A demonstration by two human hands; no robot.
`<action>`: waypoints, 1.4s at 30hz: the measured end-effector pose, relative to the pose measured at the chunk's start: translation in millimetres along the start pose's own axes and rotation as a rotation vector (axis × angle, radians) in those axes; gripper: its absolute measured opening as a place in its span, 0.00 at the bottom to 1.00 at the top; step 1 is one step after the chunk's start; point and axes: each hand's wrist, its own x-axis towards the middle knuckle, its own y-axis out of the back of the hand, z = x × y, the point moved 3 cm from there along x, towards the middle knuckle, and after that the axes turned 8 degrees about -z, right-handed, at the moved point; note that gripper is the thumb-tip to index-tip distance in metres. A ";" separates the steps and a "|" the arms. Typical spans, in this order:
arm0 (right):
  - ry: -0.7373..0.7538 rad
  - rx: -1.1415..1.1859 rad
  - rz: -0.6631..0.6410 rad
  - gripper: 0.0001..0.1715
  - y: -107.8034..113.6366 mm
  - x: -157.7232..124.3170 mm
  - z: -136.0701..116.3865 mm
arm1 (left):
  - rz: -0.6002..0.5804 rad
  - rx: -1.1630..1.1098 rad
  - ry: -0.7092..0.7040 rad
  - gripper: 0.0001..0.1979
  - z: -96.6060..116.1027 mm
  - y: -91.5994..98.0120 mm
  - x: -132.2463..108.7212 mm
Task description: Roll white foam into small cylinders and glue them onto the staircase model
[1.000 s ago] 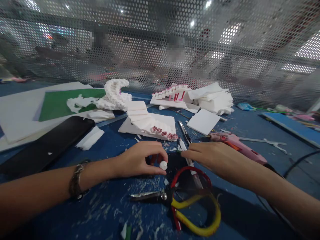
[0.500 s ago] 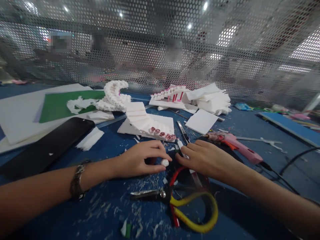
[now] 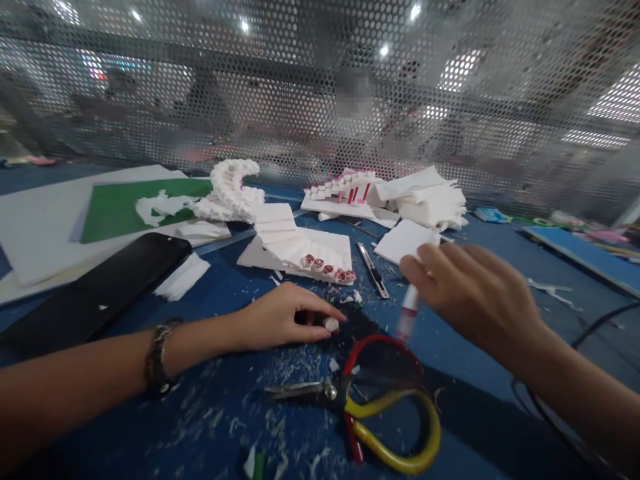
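My left hand [image 3: 285,319] rests on the table with thumb and fingers closed around a small white roll [image 3: 331,325], its round end facing out. My right hand [image 3: 475,293] is raised above the table to the right, its fingers gripping a white marker [image 3: 407,310] with a reddish lower part, blurred by motion. Beyond the left hand stands a white stepped model [image 3: 280,237] on a flat base, with several red-marked rolls [image 3: 319,264] along its lower edge. Scissors [image 3: 345,395] with red and yellow handles lie in front of the hands.
A box cutter [image 3: 373,270] lies between the hands, near a white square sheet [image 3: 406,240]. A black phone-like slab [image 3: 100,287] is at left. White models [image 3: 233,190] and a tissue stack [image 3: 425,200] stand before a perforated metal screen [image 3: 300,87]. Paper scraps litter the table.
My right hand has lifted the marker and moved to the right, now covering the pink glue gun. My left hand stays nearly in place with the roll.
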 end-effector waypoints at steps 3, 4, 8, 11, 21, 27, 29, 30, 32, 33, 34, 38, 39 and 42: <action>-0.112 0.049 0.079 0.11 1.8 -5.5 14.0 | -0.002 -0.129 0.050 0.11 -3.6 -0.9 -0.3; -0.145 0.155 0.100 0.10 3.1 -7.3 16.8 | -0.006 -0.191 0.062 0.11 -4.8 -1.5 -0.3; -0.252 0.817 0.142 0.07 10.9 -9.1 18.8 | 0.025 -0.396 0.113 0.09 -7.3 -1.0 0.5; -0.118 1.147 0.079 0.09 16.7 -5.4 12.6 | 0.123 -0.414 0.128 0.08 -6.7 2.7 1.1; -0.128 1.636 -0.107 0.11 -5.1 -3.3 -8.9 | 0.146 -0.360 0.126 0.10 -8.7 1.9 0.8; -0.271 2.173 -0.200 0.13 -25.3 -9.8 -29.2 | 0.162 -0.368 0.117 0.08 -8.5 3.1 0.5; -0.322 2.438 -0.177 0.16 -28.9 -12.5 -39.1 | 0.178 -0.324 0.113 0.08 -8.6 3.6 0.6; -0.365 2.528 -0.162 0.16 -30.3 -13.6 -43.6 | 0.187 -0.289 0.118 0.08 -8.8 3.8 0.6; -0.397 2.633 -0.144 0.15 -31.1 -14.4 -51.8 | 0.208 -0.217 0.139 0.07 -9.5 4.1 0.5; -0.401 2.663 -0.151 0.14 -31.1 -14.4 -55.1 | 0.215 -0.189 0.149 0.07 -9.8 4.2 0.4; -0.396 2.685 -0.164 0.13 -31.1 -14.1 -57.9 | 0.220 -0.169 0.158 0.06 -9.9 4.2 0.2; -0.427 2.721 -0.213 0.12 -34.0 -13.3 -63.7 | 0.223 -0.146 0.181 0.06 -9.7 5.4 -0.3; -0.439 2.714 -0.221 0.12 -35.0 -13.2 -64.2 | 0.224 -0.145 0.187 0.06 -9.4 5.9 -0.3; -0.500 2.672 -0.194 0.13 -37.6 -13.1 -63.6 | 0.238 -0.147 0.190 0.07 -8.7 7.4 0.2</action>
